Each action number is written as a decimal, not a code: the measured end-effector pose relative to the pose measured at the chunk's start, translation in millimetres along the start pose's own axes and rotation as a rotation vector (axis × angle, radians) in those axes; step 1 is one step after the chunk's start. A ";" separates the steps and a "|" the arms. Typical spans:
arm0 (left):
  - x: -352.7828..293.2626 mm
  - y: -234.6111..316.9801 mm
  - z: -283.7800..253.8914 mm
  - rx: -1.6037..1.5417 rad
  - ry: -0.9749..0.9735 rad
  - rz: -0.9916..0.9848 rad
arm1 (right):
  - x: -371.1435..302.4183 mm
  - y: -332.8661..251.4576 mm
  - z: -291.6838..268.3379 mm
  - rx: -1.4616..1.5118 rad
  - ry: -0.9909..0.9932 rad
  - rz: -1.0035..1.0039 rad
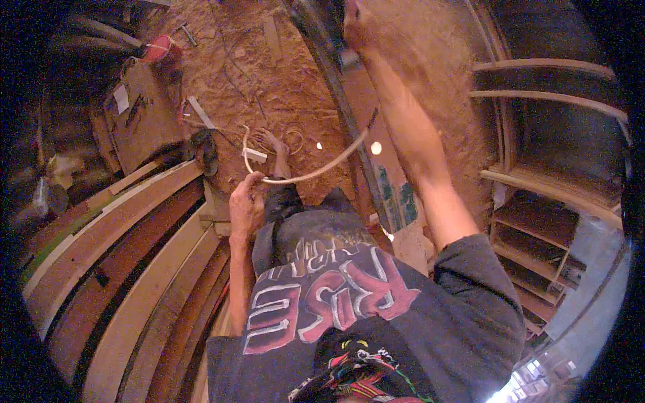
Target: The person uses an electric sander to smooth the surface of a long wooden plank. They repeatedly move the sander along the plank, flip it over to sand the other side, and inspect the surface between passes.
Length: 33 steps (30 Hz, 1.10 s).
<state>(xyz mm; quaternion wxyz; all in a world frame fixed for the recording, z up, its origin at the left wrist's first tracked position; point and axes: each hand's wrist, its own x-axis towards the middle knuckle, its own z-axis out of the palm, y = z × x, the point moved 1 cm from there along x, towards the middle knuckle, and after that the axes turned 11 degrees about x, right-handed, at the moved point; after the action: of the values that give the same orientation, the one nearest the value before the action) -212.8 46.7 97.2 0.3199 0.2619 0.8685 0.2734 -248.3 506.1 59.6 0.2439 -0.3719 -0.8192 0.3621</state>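
Note:
My left hand [248, 200] is closed, its thumb and fingers pinching a long, thin, pale bendy strip [316, 176]. The strip curves up on the left to a free end and sweeps right to the edge of a long dark board or beam [342, 101]; whether it is fixed there I cannot tell. My right arm stretches far forward, and my right hand [358, 28] is at the far part of that beam. It is blurred and its fingers are mostly hidden, so what it grips, if anything, does not show.
My bare foot [272, 142] rests on the brown, dusty floor beside a small white block [256, 154] and loose coils of strip [293, 142]. Long planks [144, 269] are stacked at left, near a wooden box [138, 111] and red container [159, 48]. Wooden shelving [537, 185] stands right.

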 end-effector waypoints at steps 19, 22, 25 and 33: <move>-19.5 -21.2 31.5 -0.006 -0.111 0.083 | -383.6 51.5 -224.7 -0.120 0.022 0.011; -16.2 -10.6 42.5 -0.067 -0.237 0.167 | -409.2 43.1 -247.2 -0.016 0.040 0.205; -10.0 -11.2 50.8 0.012 -0.211 0.268 | -404.0 48.5 -242.0 -0.032 0.008 0.375; 18.4 -5.1 21.8 0.011 -0.194 0.156 | -243.9 -12.8 -177.7 0.127 -0.023 0.501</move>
<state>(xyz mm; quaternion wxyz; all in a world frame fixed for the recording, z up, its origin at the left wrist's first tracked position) -211.1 61.4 72.3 0.3786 0.3557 0.8120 0.2660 12.4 381.7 147.7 0.1602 -0.5430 -0.6799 0.4660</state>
